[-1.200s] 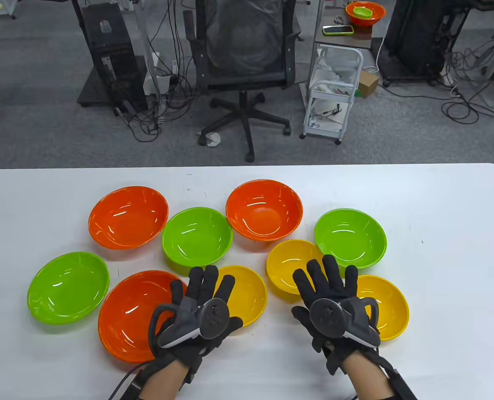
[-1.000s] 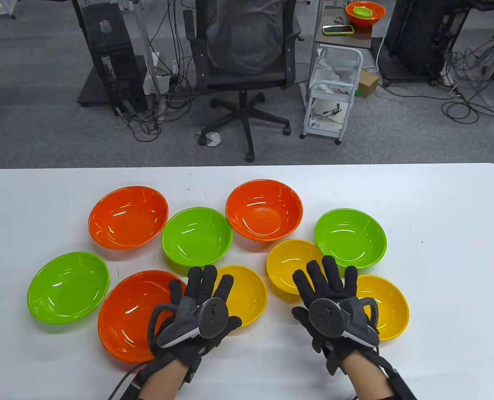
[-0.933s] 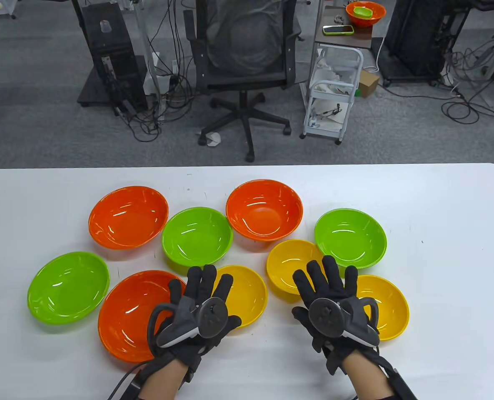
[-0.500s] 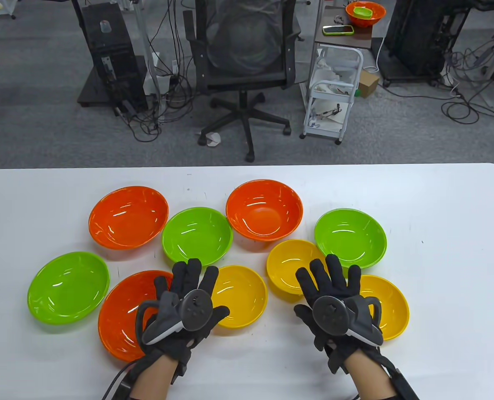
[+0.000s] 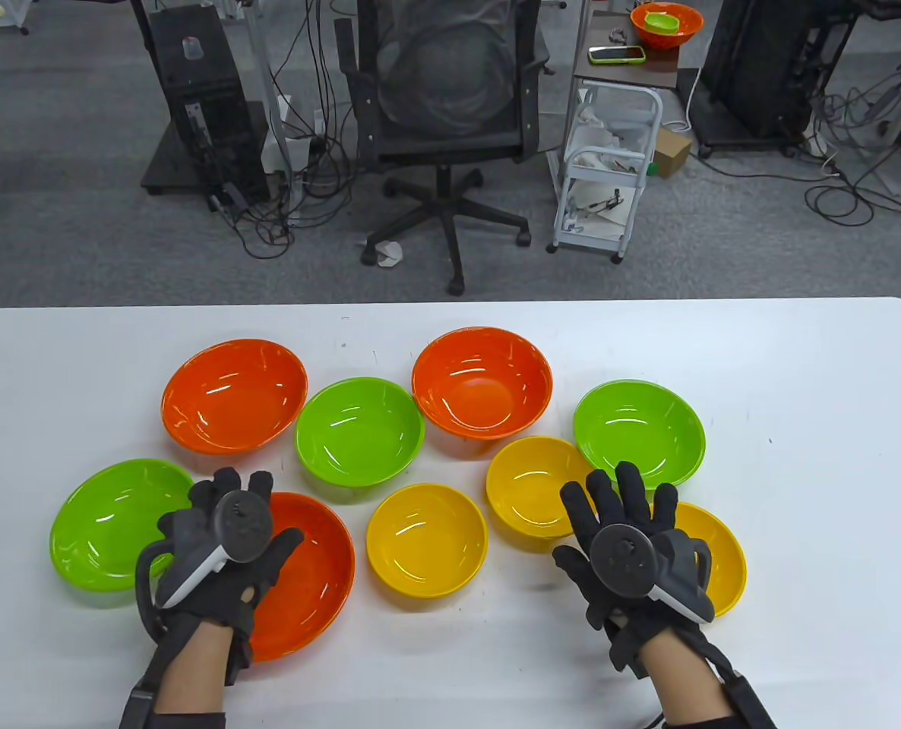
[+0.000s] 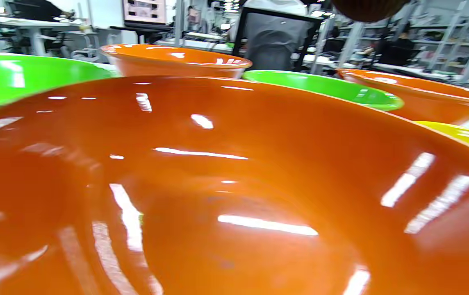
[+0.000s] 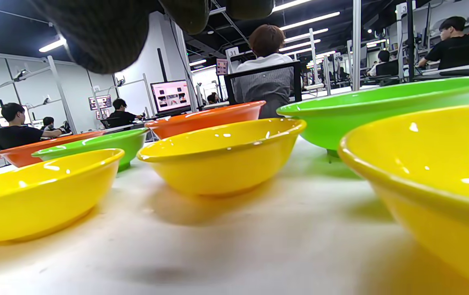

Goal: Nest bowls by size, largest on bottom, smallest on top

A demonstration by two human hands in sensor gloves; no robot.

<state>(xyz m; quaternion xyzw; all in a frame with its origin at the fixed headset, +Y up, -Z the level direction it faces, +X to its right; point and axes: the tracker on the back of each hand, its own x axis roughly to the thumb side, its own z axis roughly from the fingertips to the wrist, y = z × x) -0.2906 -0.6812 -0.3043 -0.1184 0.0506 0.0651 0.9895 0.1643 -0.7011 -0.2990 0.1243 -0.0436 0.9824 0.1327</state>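
Orange, green and yellow bowls lie spread singly over the white worktop (image 5: 800, 395), none nested. The left hand (image 5: 219, 550) hovers over the near-left large orange bowl (image 5: 306, 577), fingers (image 5: 226, 486) loosely spread, holding nothing; just left sits a large green bowl (image 5: 101, 516). The right hand (image 5: 633, 554) is above the worktop with fingers (image 5: 629, 486) spread flat, covering part of the near-right yellow bowl (image 5: 724, 554), between it and the middle yellow bowl (image 5: 530, 486). A third yellow bowl (image 5: 426, 539) lies between the hands
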